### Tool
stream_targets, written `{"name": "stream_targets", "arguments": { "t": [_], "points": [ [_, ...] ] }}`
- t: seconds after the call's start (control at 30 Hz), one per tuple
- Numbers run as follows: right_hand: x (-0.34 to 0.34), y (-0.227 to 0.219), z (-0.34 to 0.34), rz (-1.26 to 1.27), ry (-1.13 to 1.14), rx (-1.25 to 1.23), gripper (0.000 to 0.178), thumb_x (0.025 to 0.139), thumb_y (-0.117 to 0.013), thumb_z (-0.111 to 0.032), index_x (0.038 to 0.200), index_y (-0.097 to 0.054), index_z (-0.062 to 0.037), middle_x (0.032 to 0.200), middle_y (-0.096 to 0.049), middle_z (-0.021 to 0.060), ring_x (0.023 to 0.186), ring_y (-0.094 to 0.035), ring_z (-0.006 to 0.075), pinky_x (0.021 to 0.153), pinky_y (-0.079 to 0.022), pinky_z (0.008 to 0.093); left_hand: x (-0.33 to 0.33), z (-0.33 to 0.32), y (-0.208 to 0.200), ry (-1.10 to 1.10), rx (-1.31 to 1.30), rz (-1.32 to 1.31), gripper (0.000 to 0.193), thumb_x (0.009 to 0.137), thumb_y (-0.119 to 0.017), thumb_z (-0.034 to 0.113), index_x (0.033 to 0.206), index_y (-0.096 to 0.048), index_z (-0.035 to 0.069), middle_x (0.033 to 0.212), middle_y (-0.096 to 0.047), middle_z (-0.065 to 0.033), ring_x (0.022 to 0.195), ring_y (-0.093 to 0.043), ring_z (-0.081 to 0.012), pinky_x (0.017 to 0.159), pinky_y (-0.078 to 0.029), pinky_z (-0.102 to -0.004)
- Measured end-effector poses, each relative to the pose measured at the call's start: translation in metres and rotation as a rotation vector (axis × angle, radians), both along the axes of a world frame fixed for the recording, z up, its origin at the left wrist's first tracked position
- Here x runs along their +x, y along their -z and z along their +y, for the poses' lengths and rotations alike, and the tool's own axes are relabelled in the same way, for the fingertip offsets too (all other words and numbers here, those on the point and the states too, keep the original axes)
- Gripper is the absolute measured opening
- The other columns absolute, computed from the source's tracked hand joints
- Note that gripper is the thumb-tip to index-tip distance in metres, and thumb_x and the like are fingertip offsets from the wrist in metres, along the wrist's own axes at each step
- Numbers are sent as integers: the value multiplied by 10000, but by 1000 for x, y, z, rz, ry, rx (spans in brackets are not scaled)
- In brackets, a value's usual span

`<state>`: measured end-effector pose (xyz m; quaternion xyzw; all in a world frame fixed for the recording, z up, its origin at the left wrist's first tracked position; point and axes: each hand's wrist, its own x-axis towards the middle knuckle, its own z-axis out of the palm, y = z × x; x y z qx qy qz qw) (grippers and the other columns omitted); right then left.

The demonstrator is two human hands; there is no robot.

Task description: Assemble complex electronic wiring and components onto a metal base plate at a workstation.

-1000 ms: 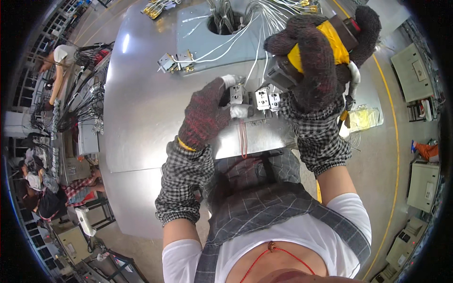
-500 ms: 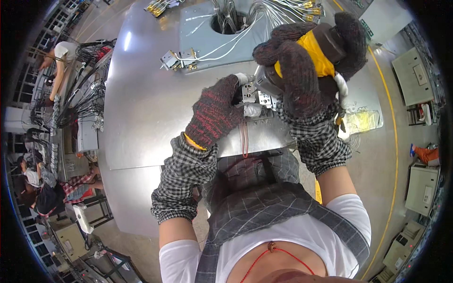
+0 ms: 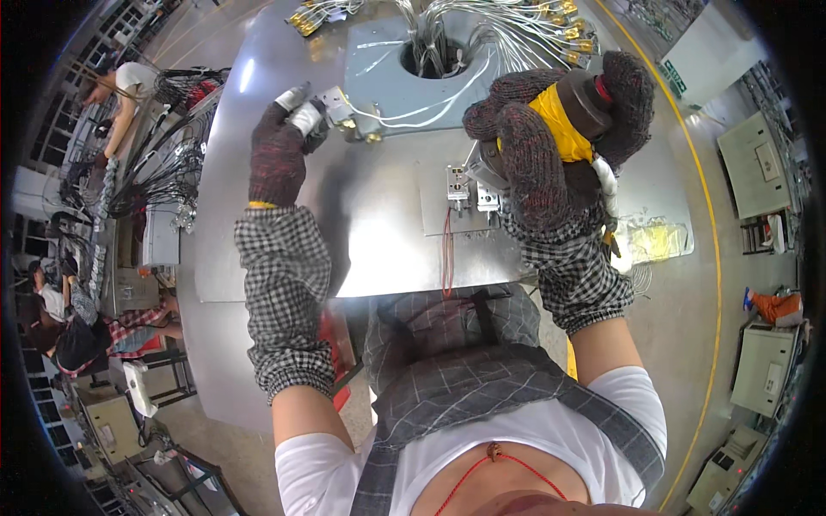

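My left hand [image 3: 282, 150], in a dark red-flecked knit glove with white-wrapped fingertips, reaches to the far left of the metal table. Its fingers close at the edge of a small metal terminal block [image 3: 336, 105] tied to white wires. My right hand [image 3: 546, 159], gloved likewise, is wrapped round a dark power tool [image 3: 589, 101] banded with yellow tape. The tool's grey end points down beside a small metal fixture [image 3: 469, 191], where two silver blocks sit side by side. A thin reddish cord [image 3: 447, 254] hangs from the fixture over the table's near edge.
A grey plate [image 3: 379, 64] with a round hole lies at the table's far side, a bundle of white wires [image 3: 460, 26] rising through it. Brass-ended connectors [image 3: 564, 17] lie beyond. A yellowish packet [image 3: 658, 241] rests at the right. Co-workers sit at benches on the left.
My left hand has left the fixture and moved far left to the terminal block on the white wires. The right hand stays at the fixture with the power tool.
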<state>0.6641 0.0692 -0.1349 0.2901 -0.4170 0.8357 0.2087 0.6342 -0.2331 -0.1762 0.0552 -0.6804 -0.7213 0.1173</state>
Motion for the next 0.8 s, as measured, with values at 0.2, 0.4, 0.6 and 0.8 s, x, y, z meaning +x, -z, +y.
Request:
{"name": "stream_targets", "arguments": {
  "t": [0.2, 0.4, 0.6, 0.8],
  "points": [
    [-4, 5, -4, 6, -21, 170, 640, 936, -625, -28, 1454, -285, -193, 1055, -640, 204, 887, -688, 306, 742, -615, 455, 38, 41, 4, 254, 195, -103, 627, 876, -695, 148, 1425, -432, -2, 1087, -642, -102, 875, -639, -181, 724, -536, -278],
    [-1, 9, 0, -39, -61, 153, 626, 937, -623, -27, 1448, -297, -183, 1054, -642, 204, 891, -688, 312, 749, -615, 454, 69, 63, 8, 422, -5, -108, 749, 803, -772, 80, 1447, -399, -12, 1189, -631, -124, 977, -646, -189, 864, -554, -321],
    [19, -8, -16, 77, 236, 262, 590, 975, -574, -54, 1464, -281, -208, 1131, -638, 197, 923, -690, 315, 754, -620, 450, 74, 79, -3, 285, -1257, -98, 731, 718, -831, 414, 1335, -540, 150, 1135, -652, -138, 1017, -651, -324, 870, -527, -454],
    [5, -9, -10, 208, 221, 368, 593, 932, -609, -52, 1449, -331, -133, 1179, -594, 146, 1001, -668, 268, 838, -603, 417, 65, 60, -3, 522, -315, -130, 639, 728, -861, 162, 1286, -563, 76, 1263, -601, -89, 1048, -624, -178, 896, -522, -328]
  ]
}}
